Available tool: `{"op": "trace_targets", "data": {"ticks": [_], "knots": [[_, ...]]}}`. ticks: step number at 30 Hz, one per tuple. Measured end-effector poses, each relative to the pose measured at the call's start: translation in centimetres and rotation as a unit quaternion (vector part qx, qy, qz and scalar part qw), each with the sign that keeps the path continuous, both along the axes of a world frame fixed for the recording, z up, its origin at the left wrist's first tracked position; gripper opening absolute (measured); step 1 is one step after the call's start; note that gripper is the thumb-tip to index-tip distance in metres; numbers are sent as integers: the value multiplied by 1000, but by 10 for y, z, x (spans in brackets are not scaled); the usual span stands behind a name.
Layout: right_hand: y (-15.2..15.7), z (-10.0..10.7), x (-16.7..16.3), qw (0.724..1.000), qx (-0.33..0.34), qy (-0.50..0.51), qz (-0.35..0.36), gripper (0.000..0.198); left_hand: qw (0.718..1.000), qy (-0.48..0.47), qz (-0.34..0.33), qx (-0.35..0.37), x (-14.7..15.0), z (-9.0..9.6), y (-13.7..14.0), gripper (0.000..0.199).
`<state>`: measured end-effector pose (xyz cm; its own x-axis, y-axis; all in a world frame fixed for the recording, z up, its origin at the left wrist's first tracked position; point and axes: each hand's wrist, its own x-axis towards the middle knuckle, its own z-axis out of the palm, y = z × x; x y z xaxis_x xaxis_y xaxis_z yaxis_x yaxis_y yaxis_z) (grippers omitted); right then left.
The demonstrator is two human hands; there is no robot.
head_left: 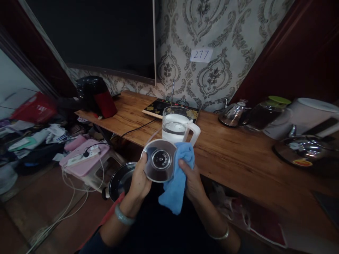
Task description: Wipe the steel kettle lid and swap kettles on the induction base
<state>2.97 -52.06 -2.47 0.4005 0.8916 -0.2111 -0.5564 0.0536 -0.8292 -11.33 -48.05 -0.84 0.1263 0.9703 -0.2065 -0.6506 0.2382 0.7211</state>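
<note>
A round clear lid (160,173) with a knob in its middle is gripped at its left edge by my left hand (140,176). My right hand (192,176) holds a blue cloth (182,157) against the lid's right edge, its thumb on top and the other fingers hidden behind the cloth. Part of the cloth hangs down below the lid. Just behind, on the wooden table, stands a glass pitcher (169,132) with a white handle (195,132). Liquid shows inside it, and a thin metal handle (173,91) rises at its back rim.
Behind the pitcher lies a black induction cooker (156,107). Metal kettles (233,114) and a green-lidded jug (270,113) stand at right, a red-and-black appliance (104,102) at left. Below left are a dark pan (120,181) and a pink stool (84,157) carrying a power strip (82,158).
</note>
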Motion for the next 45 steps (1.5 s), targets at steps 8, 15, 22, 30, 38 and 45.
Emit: {"op": "trace_targets", "data": {"ticks": [8,15,22,30,38,45], "knots": [[-2,-6,8,964,60,-239,-103,30,996,69,-53,22,-10,-15,5,53],[-12,-6,6,693,321,-640,-83,43,989,-69,-107,-68,-16,-4,-9,48],[-18,19,-5,576,392,-711,95,38,971,-189,-99,-110,-17,-4,-2,37],[-21,17,19,651,359,-667,46,42,972,-203,-22,-116,-14,2,-2,50],[-19,17,49,901,44,-411,-134,34,981,-152,-1,-118,-18,8,1,45],[-11,48,3,711,246,-653,86,61,992,-84,2,-98,3,7,-7,36]]}}
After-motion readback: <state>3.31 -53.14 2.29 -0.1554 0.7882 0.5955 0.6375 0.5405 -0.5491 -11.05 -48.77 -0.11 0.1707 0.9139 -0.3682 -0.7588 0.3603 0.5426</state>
